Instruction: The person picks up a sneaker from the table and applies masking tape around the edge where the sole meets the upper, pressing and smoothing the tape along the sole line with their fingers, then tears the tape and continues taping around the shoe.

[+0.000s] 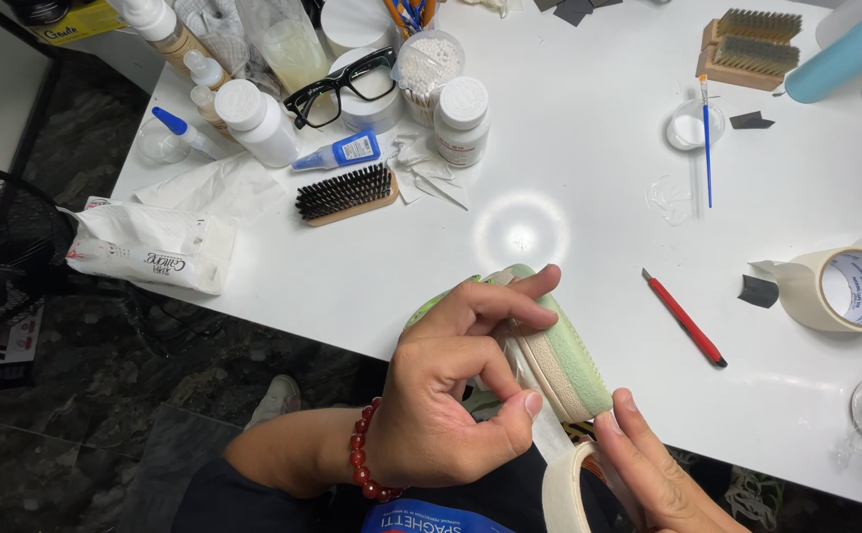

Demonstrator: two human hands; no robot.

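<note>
Head view, lower centre of the frame: left hand (red bead bracelet at the wrist) grips a green-and-cream shoe, thumb pressing a strip of masking tape onto its sole. Right hand, at the bottom edge, holds the tape roll. Right of the shoe on the white table lies a red craft knife.

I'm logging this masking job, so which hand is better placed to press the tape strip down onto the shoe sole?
Left, probably. The left hand already wraps the pale green and cream shoe sole, thumb on the translucent tape strip. The right hand is busy holding the cream masking tape roll.
</note>
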